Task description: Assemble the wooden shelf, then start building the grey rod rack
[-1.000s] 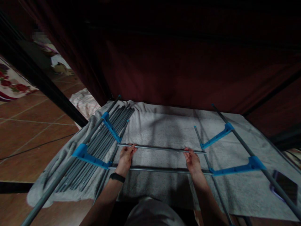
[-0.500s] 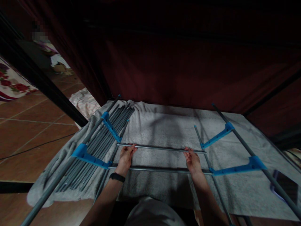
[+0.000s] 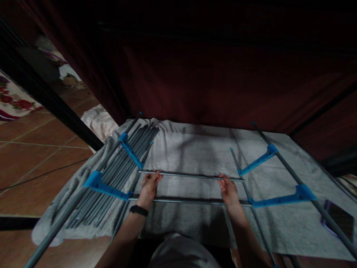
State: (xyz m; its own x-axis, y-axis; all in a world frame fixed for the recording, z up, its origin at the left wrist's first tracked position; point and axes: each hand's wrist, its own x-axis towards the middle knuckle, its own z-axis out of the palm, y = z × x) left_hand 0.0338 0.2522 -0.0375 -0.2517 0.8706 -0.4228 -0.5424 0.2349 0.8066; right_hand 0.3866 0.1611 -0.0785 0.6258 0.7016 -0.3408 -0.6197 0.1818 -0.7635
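A thin grey metal rod [image 3: 189,175] lies crosswise over a grey towel [image 3: 195,149]. My left hand [image 3: 149,187] grips the rod near its left end, fingers curled over it. My right hand [image 3: 228,191] pinches the rod near its right end. A second grey rod [image 3: 184,201] runs parallel, closer to me, passing under both wrists. Blue plastic brackets sit on the left side frame [image 3: 131,152] and the right side frame [image 3: 279,202], and the rod ends reach toward them.
A bundle of loose grey rods [image 3: 122,167] lies on the towel at the left. A dark phone [image 3: 338,219] rests at the towel's right edge. Dark red fabric [image 3: 209,74] hangs behind. Tiled floor [image 3: 33,149] lies to the left, with a cable across it.
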